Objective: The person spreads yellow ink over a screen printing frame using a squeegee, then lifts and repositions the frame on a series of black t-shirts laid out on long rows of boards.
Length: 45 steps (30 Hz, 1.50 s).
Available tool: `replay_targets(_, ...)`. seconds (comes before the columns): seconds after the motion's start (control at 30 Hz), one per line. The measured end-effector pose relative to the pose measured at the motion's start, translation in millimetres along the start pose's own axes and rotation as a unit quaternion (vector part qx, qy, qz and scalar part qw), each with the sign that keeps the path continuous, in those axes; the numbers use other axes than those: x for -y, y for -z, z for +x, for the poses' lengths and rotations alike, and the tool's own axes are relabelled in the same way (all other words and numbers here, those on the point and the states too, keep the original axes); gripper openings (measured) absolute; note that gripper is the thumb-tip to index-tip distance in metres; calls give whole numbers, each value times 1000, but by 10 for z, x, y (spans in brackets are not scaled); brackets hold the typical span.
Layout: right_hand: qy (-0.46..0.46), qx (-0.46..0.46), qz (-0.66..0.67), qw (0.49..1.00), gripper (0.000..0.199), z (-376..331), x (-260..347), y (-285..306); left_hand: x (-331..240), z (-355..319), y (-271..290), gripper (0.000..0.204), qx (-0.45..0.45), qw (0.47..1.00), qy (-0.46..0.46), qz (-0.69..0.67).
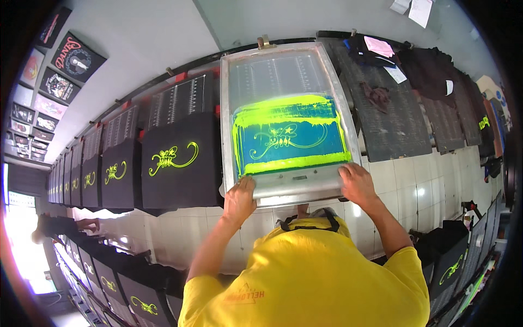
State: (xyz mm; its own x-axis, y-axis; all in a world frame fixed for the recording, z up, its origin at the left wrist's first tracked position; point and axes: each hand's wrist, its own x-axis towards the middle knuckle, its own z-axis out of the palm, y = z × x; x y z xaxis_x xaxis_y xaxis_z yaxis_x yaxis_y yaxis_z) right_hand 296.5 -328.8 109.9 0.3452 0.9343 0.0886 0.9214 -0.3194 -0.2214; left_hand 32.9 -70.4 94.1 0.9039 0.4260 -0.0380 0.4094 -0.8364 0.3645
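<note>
In front of me a screen printing frame lies over a board. Its blue mesh carries a looping insect-like line design, with bright yellow-green ink smeared along the far side and in a band near me. Across the near end of the frame lies a broad metal squeegee, its far edge against the ink band. My left hand is closed round its left end. The other end is gripped by my right hand. Fabric under the screen is hidden.
To the left, a row of boards carries black shirts with the same yellow-green print. On the right are dark bare boards, with a crumpled dark cloth on one. More printed black shirts line the row behind me. Another person stands far left.
</note>
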Motion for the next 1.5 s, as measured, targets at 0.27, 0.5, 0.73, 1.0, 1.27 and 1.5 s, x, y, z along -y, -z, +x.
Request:
replay_targets(0.27,15,-32,-34,999,16,528,-309,-248,373,602,-154,34,-75,995,-69,-22)
replay_targets(0.5,1,-21,-48,999,9,1611,-780,-208,845,1781,-22,28,-41,997,-57,23)
replay_targets(0.73,-5,5,-40,999,17,1794,-854,-62,805,1945,127,23,-32,998,-29,35)
replay_targets(1.0,-8,-18,-16,1000,27,527,-226,17,311,551,67,37,-50,998,-38,-12)
replay_targets(1.27,1,-12,-30,999,28,239,-145,-108,198,237,-125,47,-41,998,-41,-1)
replay_targets(1.5,12,-14,-52,998,18,1041,-561,-194,594,1152,-58,36,-81,993,-89,4)
